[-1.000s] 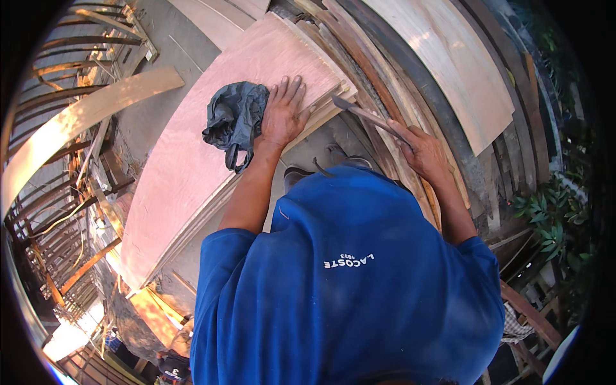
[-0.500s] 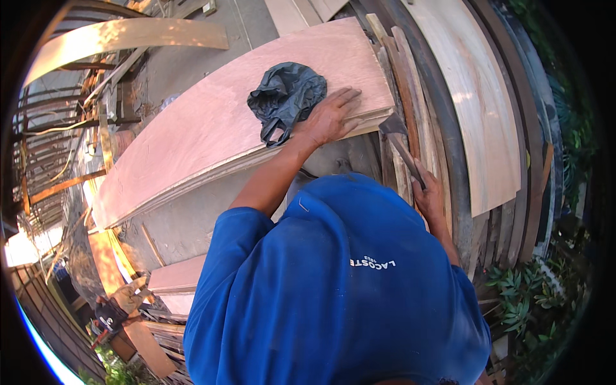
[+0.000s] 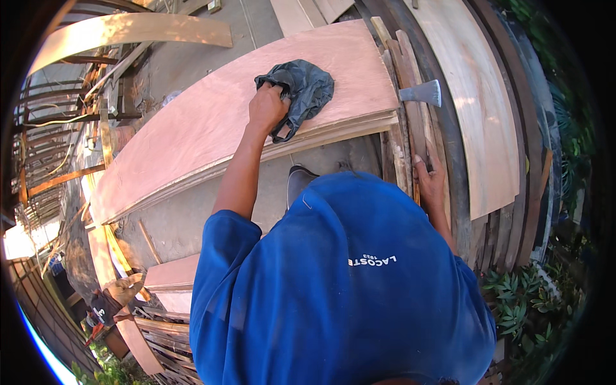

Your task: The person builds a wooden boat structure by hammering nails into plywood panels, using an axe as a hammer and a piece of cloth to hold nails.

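My left hand rests on a pinkish plywood sheet and closes on the edge of a crumpled dark grey cloth lying there. My right hand grips the wooden handle of a small axe. The grey axe head points away from me and lies over narrow wooden slats at the sheet's right end. My blue shirt hides the lower forearms.
More plywood sheets lie to the right, with green plants beyond them. A long curved plank lies at the far left by stacked timber frames. Concrete floor and my dark shoe show below the sheet.
My left hand has gone from lying flat beside the cloth to gripping it. The axe in my right hand has swung round so that its head now points away, over the slats.
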`<state>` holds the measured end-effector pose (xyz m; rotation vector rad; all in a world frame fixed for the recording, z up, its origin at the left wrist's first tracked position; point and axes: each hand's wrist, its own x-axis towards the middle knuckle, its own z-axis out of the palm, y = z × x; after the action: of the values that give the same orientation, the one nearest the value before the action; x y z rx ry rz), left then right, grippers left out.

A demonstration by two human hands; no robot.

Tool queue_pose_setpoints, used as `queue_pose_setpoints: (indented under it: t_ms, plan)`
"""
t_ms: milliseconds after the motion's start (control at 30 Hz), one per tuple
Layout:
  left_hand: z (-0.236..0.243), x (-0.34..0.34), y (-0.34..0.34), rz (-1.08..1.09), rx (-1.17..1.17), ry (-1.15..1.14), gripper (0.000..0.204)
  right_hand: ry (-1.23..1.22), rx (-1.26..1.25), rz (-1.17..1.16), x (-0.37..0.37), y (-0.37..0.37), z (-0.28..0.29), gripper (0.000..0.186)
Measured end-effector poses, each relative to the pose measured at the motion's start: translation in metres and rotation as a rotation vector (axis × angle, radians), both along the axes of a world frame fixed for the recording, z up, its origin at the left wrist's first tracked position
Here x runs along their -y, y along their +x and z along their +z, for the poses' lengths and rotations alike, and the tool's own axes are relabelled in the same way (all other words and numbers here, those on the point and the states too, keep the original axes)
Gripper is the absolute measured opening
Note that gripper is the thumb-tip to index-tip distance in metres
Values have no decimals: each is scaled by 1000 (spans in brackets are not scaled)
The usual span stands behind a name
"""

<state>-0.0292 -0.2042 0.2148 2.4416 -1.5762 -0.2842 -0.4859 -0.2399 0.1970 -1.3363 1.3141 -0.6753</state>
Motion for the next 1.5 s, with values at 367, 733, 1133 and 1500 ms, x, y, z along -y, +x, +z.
queue_pose_setpoints:
  t_ms: [367, 733, 1133, 1500]
  plan:
    - [-6, 7, 21, -56, 75, 56, 22, -627, -336, 48, 0, 12, 14, 51]
    - [46, -8, 9, 435, -920, -572, 19, -307, -560, 237, -6, 14, 12, 59]
    - [-9, 64, -147, 34, -1367, -180, 29, -27, -202, -138, -7, -25, 14, 59]
    - [-65, 89, -167, -214, -944, -477, 17, -238, -234, 17, -32, -16, 42, 56]
